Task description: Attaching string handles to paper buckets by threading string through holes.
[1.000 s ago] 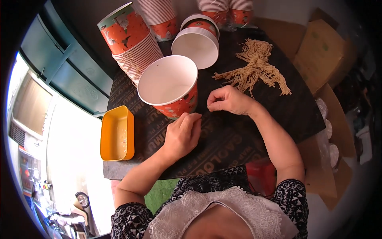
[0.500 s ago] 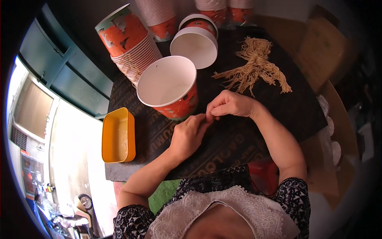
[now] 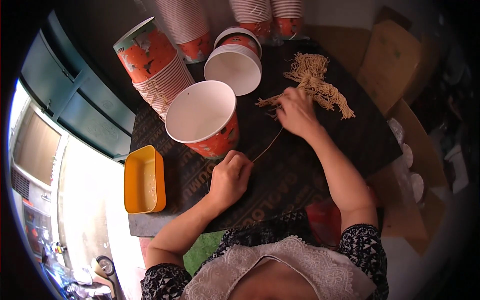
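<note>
tub point(image 3: 135, 180) holds specks point(image 3: 153, 190) — left hand point(image 3: 231, 177) pinches string point(image 3: 270, 145) by cup point(image 3: 220, 142)

Tub point(image 3: 130, 185) L of bucket point(image 3: 202, 115) on tbl point(image 3: 350, 150), w/ cord bundle point(image 3: 310, 75) at R & bucket stack point(image 3: 165, 82) behind.

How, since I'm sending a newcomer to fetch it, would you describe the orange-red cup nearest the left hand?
On the dark table, find the left hand. Just beyond it stands an orange-red cup with a white inside. Unlike the stack of cups and the cups lying on their side, it stands singly, mouth up.
</note>
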Motion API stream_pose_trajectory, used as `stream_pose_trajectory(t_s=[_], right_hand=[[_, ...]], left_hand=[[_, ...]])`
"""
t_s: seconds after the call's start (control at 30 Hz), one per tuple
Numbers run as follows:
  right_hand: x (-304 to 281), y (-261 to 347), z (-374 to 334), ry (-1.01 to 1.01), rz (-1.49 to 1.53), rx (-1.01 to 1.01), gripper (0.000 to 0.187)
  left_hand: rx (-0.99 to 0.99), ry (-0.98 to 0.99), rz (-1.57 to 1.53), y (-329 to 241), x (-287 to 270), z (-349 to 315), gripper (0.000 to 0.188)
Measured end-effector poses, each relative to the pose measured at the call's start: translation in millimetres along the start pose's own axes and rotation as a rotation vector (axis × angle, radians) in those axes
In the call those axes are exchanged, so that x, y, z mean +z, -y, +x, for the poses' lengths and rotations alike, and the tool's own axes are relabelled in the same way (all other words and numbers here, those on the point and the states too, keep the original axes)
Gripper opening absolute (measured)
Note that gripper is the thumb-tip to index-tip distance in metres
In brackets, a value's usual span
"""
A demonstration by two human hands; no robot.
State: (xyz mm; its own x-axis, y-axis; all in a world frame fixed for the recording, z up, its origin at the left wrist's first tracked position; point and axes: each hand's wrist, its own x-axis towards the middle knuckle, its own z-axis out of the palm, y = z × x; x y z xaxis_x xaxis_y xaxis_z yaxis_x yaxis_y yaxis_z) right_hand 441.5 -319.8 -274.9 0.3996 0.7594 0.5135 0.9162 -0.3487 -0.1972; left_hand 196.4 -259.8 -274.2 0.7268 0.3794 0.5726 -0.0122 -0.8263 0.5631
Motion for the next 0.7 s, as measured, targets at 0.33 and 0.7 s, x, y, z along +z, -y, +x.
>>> stream_pose_trajectory(t_s=[0.33,0.7], right_hand=[[22,-46,16,0.332,-0.145,0.328,0.07],[-19,-125,15,0.389,-0.244,0.441,0.048]], left_hand=[[-0.02,0.213,0.08,1,-2,-7,0.017],[0.018,0.235,0.041,8,1,-11,0.023]])
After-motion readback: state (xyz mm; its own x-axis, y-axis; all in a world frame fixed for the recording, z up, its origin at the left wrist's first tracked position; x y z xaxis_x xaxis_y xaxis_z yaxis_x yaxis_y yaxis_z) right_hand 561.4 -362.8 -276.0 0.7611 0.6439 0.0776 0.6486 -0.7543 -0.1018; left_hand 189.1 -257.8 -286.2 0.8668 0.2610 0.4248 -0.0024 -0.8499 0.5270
